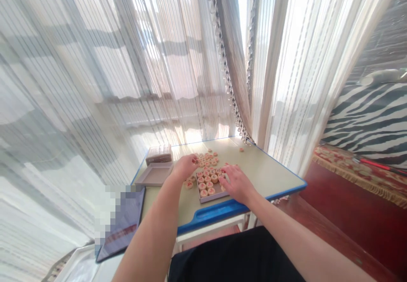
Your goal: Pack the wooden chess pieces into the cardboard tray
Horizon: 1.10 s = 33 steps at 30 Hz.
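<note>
sheer curtains [127,61], zebra-print cushion [369,121], tablet [124,222]

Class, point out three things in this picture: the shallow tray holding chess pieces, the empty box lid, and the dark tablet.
tray [212,198], head view, near rim
box lid [154,175], head view, bare inside floor
tablet [127,218], head view, screen middle

Tray [212,197] of discs [207,183] mid-table [273,174]; loose discs [208,158] behind it, empty lid [154,175] to its left

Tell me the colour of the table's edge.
Blue: the table edge runs blue around a cream top, clearest in the head view.
</note>
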Each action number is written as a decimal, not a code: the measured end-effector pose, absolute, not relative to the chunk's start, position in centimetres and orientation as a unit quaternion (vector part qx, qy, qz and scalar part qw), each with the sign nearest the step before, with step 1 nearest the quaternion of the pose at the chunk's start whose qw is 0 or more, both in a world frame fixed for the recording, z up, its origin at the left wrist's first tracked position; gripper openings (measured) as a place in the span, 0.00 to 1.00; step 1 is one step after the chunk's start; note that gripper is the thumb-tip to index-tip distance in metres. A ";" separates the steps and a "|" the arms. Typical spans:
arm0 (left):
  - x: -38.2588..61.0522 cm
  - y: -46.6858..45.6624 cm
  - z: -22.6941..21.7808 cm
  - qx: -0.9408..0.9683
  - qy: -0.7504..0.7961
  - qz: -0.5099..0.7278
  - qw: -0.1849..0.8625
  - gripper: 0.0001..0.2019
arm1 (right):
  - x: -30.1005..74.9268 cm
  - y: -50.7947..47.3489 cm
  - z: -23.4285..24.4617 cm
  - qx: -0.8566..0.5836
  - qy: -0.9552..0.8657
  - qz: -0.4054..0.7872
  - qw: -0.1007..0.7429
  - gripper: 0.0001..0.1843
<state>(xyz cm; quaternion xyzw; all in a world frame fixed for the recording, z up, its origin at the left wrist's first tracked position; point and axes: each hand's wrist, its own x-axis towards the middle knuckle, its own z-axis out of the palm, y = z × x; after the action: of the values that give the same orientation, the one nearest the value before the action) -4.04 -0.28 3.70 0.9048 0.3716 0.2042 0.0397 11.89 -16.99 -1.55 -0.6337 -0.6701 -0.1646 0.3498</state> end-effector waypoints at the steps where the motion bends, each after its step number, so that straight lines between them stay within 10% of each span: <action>1: -4.3 -0.6 3.8 0.901 0.370 0.222 0.041 0.12 | 11.9 -16.9 -1.6 -0.636 -0.666 -0.167 0.352 0.12; 12: -6.5 -8.5 0.8 0.797 0.375 0.471 0.047 0.09 | 12.0 -18.3 -0.8 -0.582 -0.706 -0.137 0.380 0.21; 33: -6.6 -9.3 0.2 0.772 0.404 0.479 0.105 0.12 | 12.6 -17.7 -1.6 -0.613 -0.668 -0.183 0.381 0.15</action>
<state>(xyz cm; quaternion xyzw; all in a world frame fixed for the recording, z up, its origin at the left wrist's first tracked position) -6.55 -9.32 0.23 0.7723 0.4038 0.4790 0.1049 12.56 -17.74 -1.65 -0.6125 -0.6681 -0.1833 0.3805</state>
